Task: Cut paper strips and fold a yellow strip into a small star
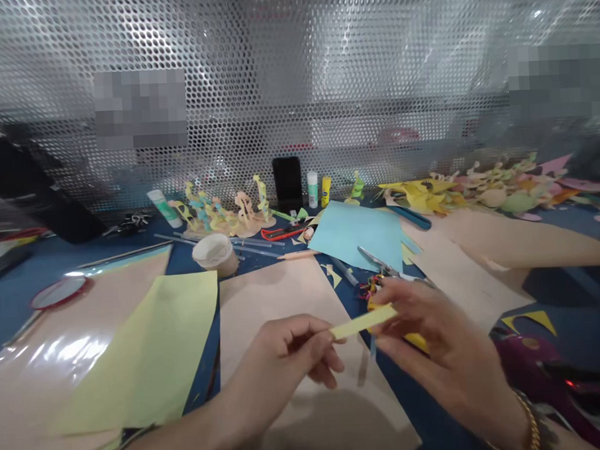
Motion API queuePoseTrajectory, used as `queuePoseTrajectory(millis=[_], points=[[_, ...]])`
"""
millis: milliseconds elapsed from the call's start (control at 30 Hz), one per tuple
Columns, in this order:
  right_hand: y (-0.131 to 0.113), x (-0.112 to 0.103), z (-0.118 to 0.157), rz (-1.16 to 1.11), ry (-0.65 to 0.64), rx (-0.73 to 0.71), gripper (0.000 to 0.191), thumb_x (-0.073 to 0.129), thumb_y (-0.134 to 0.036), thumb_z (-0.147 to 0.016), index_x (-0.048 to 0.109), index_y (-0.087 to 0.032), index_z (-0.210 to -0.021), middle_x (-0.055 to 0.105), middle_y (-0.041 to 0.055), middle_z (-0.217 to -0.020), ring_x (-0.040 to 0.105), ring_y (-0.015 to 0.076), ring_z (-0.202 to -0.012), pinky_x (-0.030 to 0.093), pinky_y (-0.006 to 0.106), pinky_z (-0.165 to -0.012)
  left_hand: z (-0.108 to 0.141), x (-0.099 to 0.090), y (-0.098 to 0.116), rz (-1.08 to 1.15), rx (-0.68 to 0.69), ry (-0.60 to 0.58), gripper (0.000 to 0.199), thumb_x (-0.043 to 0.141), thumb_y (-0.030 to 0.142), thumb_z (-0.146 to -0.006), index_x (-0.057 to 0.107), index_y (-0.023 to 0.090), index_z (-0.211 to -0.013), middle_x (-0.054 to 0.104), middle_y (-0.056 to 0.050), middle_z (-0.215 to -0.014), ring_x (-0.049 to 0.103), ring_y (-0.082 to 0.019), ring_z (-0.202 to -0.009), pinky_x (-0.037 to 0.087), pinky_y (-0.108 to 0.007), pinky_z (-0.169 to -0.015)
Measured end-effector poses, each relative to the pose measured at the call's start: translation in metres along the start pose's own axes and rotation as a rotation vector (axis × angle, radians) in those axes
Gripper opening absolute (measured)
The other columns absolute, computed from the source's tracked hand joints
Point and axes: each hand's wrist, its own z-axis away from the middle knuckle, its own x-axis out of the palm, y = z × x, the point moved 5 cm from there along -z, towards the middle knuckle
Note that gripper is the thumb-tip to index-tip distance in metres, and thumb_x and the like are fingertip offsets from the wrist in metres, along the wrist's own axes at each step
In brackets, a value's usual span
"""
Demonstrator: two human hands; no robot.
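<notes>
My left hand (298, 354) pinches one end of a narrow pale yellow paper strip (358, 323) between thumb and fingers, above a beige paper sheet (278, 295). The strip's other end overlaps the fingertips of my right hand (434, 345). The thumb and fingers of that hand are spread apart and slightly blurred; whether they touch the strip I cannot tell. Just behind the right hand lie scissors (381, 262), partly hidden by it, by a light blue sheet (360, 232). A larger yellow sheet (156, 351) lies left of my left hand.
A white tub (215, 254), a pencil (297, 255), glue sticks (313, 188) and a phone (287, 182) stand or lie toward the back. Curled paper figures (214, 212) are at back left, and paper cutouts (502, 183) pile up at right. A perforated metal screen (293, 73) rises behind.
</notes>
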Motion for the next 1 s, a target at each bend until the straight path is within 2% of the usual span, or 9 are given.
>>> queuePoseTrajectory(millis=[67, 167, 233, 333, 467, 600, 767, 900, 1000], points=[[-0.01, -0.008, 0.005, 0.285, 0.14, -0.219, 0.056, 0.06, -0.005, -0.08, 0.049, -0.034, -0.126, 0.058, 0.0042, -0.108, 0.062, 0.0169, -0.092, 0.057, 0.03, -0.077, -0.002, 0.006, -0.012, 0.334, -0.217, -0.036, 0.024, 0.057, 0.04, -0.086, 0.065, 0.019, -0.081, 0.066, 0.002, -0.064, 0.058, -0.008, -0.047, 0.046, -0.017, -0.045], [-0.023, -0.003, 0.012, 0.616, 0.083, -0.499, 0.055, 0.056, 0.002, -0.079, 0.054, -0.035, -0.121, 0.048, 0.0039, -0.122, 0.051, 0.02, -0.114, 0.047, 0.035, -0.097, 0.0, 0.012, -0.017, 0.494, -0.313, -0.045, 0.027, 0.063, 0.043, -0.082, 0.065, 0.016, -0.08, 0.063, 0.003, -0.06, 0.051, -0.004, -0.04, 0.039, -0.012, -0.036], [-0.025, 0.001, 0.012, 0.729, 0.007, -0.573, 0.05, 0.054, 0.002, -0.08, 0.056, -0.031, -0.118, 0.045, 0.004, -0.126, 0.045, 0.0214, -0.12, 0.038, 0.039, -0.105, 0.003, 0.016, -0.017, 0.494, -0.332, -0.083, 0.027, 0.064, 0.043, -0.081, 0.066, 0.016, -0.078, 0.063, 0.003, -0.058, 0.048, -0.003, -0.037, 0.036, -0.01, -0.033], [-0.023, 0.001, 0.008, 0.751, -0.05, -0.557, 0.04, 0.059, -0.003, -0.081, 0.058, -0.026, -0.113, 0.05, 0.0055, -0.124, 0.045, 0.0234, -0.12, 0.033, 0.046, -0.108, 0.008, 0.024, -0.014, 0.487, -0.359, -0.173, 0.026, 0.065, 0.043, -0.081, 0.068, 0.018, -0.079, 0.064, 0.003, -0.057, 0.048, -0.003, -0.037, 0.036, -0.01, -0.032], [-0.014, 0.001, 0.001, 0.618, -0.061, -0.418, 0.026, 0.062, -0.007, -0.081, 0.061, -0.025, -0.1, 0.064, 0.002, -0.102, 0.056, 0.0179, -0.097, 0.039, 0.044, -0.098, 0.01, 0.025, -0.009, 0.525, -0.272, -0.167, 0.023, 0.072, 0.041, -0.075, 0.07, 0.018, -0.077, 0.066, 0.001, -0.061, 0.056, -0.006, -0.046, 0.045, -0.013, -0.04], [0.0, 0.008, -0.003, 0.364, -0.132, -0.057, 0.008, 0.057, -0.018, -0.087, 0.063, -0.024, -0.085, 0.065, -0.0011, -0.082, 0.059, 0.0143, -0.081, 0.046, 0.03, -0.077, 0.005, 0.015, -0.008, 0.477, -0.118, -0.019, 0.02, 0.073, 0.039, -0.075, 0.073, 0.019, -0.077, 0.066, 0.0, -0.065, 0.059, -0.009, -0.055, 0.049, -0.018, -0.05], [0.013, 0.03, 0.005, -0.003, -0.31, 0.377, 0.012, 0.059, -0.027, -0.084, 0.067, -0.021, -0.077, 0.066, -0.0018, -0.071, 0.059, 0.0111, -0.066, 0.046, 0.021, -0.062, 0.001, 0.007, -0.001, 0.22, 0.118, 0.096, 0.012, 0.068, 0.032, -0.08, 0.076, 0.023, -0.081, 0.061, 0.0, -0.07, 0.052, -0.009, -0.058, 0.045, -0.019, -0.053], [0.018, 0.044, 0.011, -0.401, -0.361, 0.578, 0.022, 0.062, -0.039, -0.082, 0.067, -0.017, -0.077, 0.064, -0.0003, -0.068, 0.056, 0.0087, -0.061, 0.046, 0.018, -0.059, 0.002, 0.006, 0.003, -0.033, 0.256, 0.136, 0.015, 0.062, 0.024, -0.084, 0.074, 0.028, -0.091, 0.06, -0.001, -0.082, 0.057, -0.014, -0.076, 0.047, -0.023, -0.063], [0.022, 0.049, 0.013, -0.6, -0.332, 0.679, 0.032, 0.062, -0.047, -0.082, 0.064, -0.015, -0.075, 0.061, -0.0005, -0.064, 0.053, 0.0064, -0.053, 0.048, 0.018, -0.054, 0.005, 0.008, 0.01, -0.205, 0.347, 0.108, 0.023, 0.053, 0.017, -0.089, 0.072, 0.03, -0.095, 0.06, -0.001, -0.088, 0.058, -0.015, -0.083, 0.047, -0.025, -0.072]])
